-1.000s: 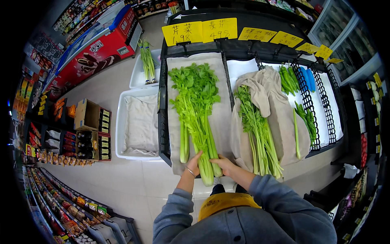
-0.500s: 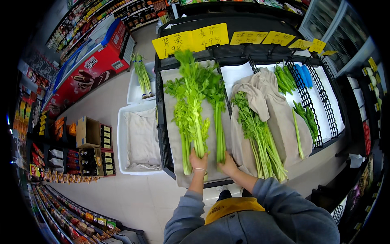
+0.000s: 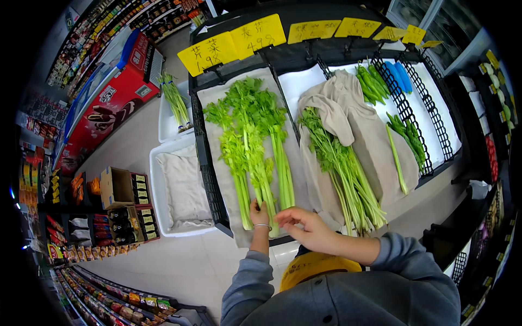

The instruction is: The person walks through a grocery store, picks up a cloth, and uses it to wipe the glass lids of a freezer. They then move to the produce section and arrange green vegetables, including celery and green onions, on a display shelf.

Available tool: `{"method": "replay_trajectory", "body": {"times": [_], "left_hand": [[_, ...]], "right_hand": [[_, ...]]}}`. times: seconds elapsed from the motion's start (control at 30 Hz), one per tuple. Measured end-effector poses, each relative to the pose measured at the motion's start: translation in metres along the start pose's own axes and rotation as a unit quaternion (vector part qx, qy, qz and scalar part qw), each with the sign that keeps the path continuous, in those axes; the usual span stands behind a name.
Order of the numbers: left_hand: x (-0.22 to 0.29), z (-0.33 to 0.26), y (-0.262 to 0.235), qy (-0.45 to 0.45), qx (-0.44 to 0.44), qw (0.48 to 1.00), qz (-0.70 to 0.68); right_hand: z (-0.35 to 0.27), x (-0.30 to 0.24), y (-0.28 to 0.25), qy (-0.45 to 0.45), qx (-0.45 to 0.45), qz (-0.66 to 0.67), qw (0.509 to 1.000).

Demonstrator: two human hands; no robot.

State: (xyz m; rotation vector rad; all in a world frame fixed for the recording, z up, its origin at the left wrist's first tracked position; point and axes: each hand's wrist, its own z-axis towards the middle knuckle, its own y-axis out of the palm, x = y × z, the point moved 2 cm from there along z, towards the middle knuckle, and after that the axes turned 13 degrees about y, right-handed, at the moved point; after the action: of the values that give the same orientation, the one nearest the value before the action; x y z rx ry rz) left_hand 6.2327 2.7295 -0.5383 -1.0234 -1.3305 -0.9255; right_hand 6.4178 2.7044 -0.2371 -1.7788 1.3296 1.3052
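Three bunches of celery lie side by side on a beige cloth: a left bunch (image 3: pixel 237 168), a middle bunch (image 3: pixel 255 163) and a right bunch (image 3: pixel 281 168), leaves pointing away from me. My left hand (image 3: pixel 260 215) is curled against the lower stalks of the middle bunch; its grip is partly hidden. Just right of that bunch's base, my right hand (image 3: pixel 305 225) hovers with fingers apart, holding nothing. A looser bunch of thin-stalked celery (image 3: pixel 348 179) rests on the neighbouring cloth, and a single stalk (image 3: pixel 397 160) lies further right.
Black mesh dividers (image 3: pixel 399 100) split the display. Green peppers (image 3: pixel 372 84) and blue items (image 3: pixel 398 77) sit at the far right. Yellow price signs (image 3: pixel 258 33) line the back. A white cloth-lined bin (image 3: pixel 154 190) stands left, near a red freezer (image 3: pixel 117 103).
My right hand has let go of the right celery bunch and lifted toward the middle bunch's base. The middle bunch now lies lower on the cloth. The whole view has tilted slightly.
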Motion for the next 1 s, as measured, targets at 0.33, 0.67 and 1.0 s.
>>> {"method": "replay_trajectory", "body": {"times": [0.33,0.67,1.0], "left_hand": [[0.036,-0.005,-0.012,-0.053,-0.007,0.988,-0.148],[0.116,-0.02,-0.006,-0.15,-0.03,0.936,-0.317],[0.138,-0.057,0.02,-0.21,-0.118,0.823,-0.515]], "right_hand": [[-0.074,-0.167,0.054,-0.07,-0.337,0.156,0.926],[-0.096,-0.095,0.006,-0.09,-0.266,0.072,0.957],[-0.012,0.122,-0.004,0.201,-0.023,0.121,0.972]]}}
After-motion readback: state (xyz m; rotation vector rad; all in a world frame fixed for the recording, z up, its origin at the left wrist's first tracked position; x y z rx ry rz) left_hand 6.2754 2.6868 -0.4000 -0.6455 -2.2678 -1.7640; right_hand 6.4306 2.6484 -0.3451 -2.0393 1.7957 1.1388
